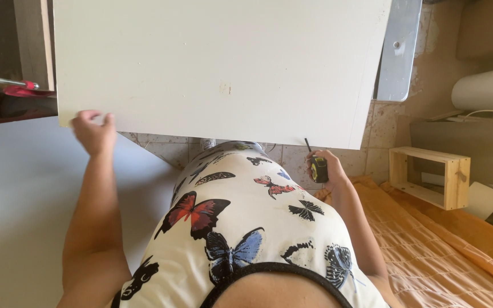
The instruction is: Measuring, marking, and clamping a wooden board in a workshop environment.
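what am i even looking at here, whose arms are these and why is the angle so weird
There is no machine here. A person wears a camera on the head, and it looks straight down the body, so you see a butterfly-print top in the middle and both arms reaching forward.

The left hand grips the near corner of a big white board, fingers curled over its edge. The right hand holds a small black and yellow tape measure together with a thin dark pencil, just below the board's near edge.

Around them: a tiled floor, an orange quilted cloth on the right, a small open wooden frame, and a white roll beyond it.
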